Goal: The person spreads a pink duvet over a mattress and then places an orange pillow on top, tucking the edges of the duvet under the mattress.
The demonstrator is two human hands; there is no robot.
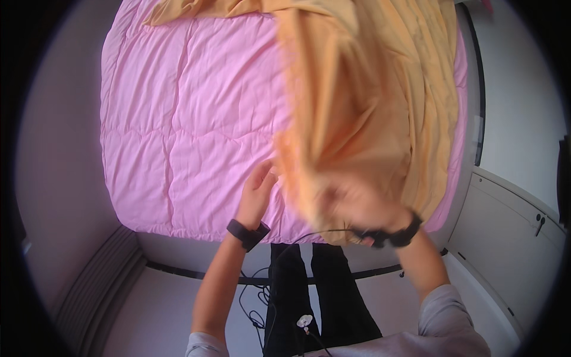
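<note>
The orange cloth [372,119] lies in loose folds over the right part of the pink quilt [226,89], from the far side down to the near edge. A fold of it also runs left along the far side of the quilt. Its left border hangs in a raised, blurred drape near the middle, and deep creases run down toward the hands.

The right hand [360,205] is at the near end of the cloth, blurred, with its fingers bent in on the gathered fabric; it appears to hold it. The left hand [260,183] is just left of the drape, above the quilt, its fingers curled and their tips at the blurred border. Whether they pinch the cloth or only brush it, I cannot tell.

A black band [248,234] circles the left wrist, and a similar dark strap [405,232] circles the right. A thin black cable arcs between the forearms, and more cable [256,315] lies in loops beside the black trousers [345,297], on the pale floor [166,315]. A small pale disc [304,322] hangs in front of the legs. At the right stands a light cabinet [505,238] with a dark handle; at the lower left is a grey pleated panel [98,282].
</note>
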